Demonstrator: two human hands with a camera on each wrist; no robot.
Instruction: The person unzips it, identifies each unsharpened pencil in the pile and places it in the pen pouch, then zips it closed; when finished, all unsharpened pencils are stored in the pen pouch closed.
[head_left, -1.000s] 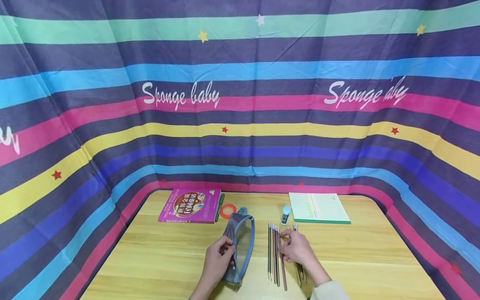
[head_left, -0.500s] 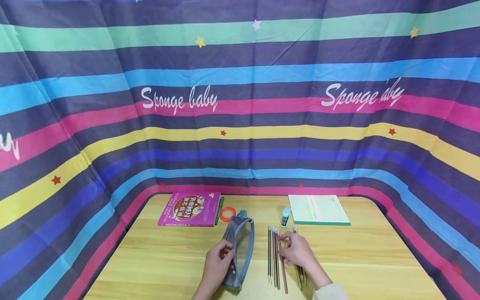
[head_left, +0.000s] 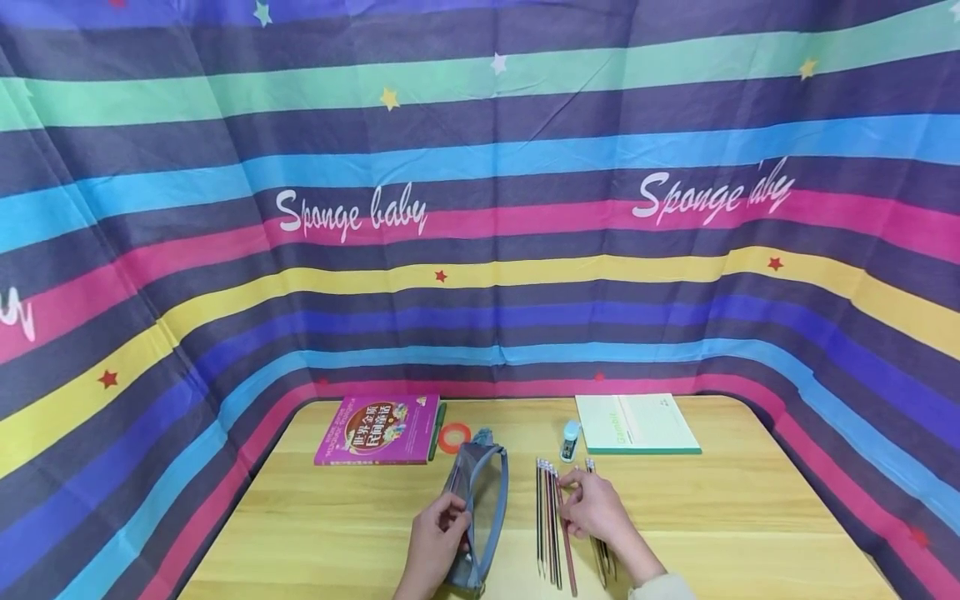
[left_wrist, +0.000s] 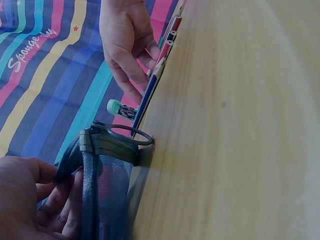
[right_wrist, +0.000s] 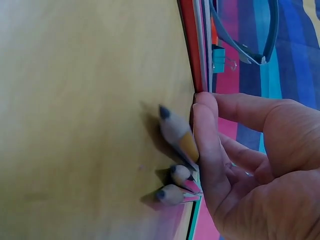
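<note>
My left hand [head_left: 435, 537] grips the near left edge of a grey-blue mesh pencil case [head_left: 467, 462], which stands with its zip mouth gaping. In the left wrist view, fingers and thumb pinch the fabric of the case [left_wrist: 114, 187]. My right hand [head_left: 597, 507] pinches a reddish pencil [head_left: 570, 560] close to its far end; the right wrist view has thumb and fingertip meeting on that red pencil [right_wrist: 190, 45]. Several dark pencils [head_left: 539, 517] lie side by side just left of it. More pencils [head_left: 600, 562] lie partly hidden beneath the right hand, sharpened tips [right_wrist: 170, 194] toward me.
Behind the pencils stands a small container with a light-blue cap [head_left: 571, 442]. A pale green notebook [head_left: 637, 423] lies at the back right. At the back left are a purple book [head_left: 381, 429] and an orange-red ring [head_left: 454, 438]. A teal binder clip [right_wrist: 218, 59] shows beyond the pencils.
The head view has tilted up slightly, so everything sits lower in it. Both hands, the pencil case and the pencils keep their places.
</note>
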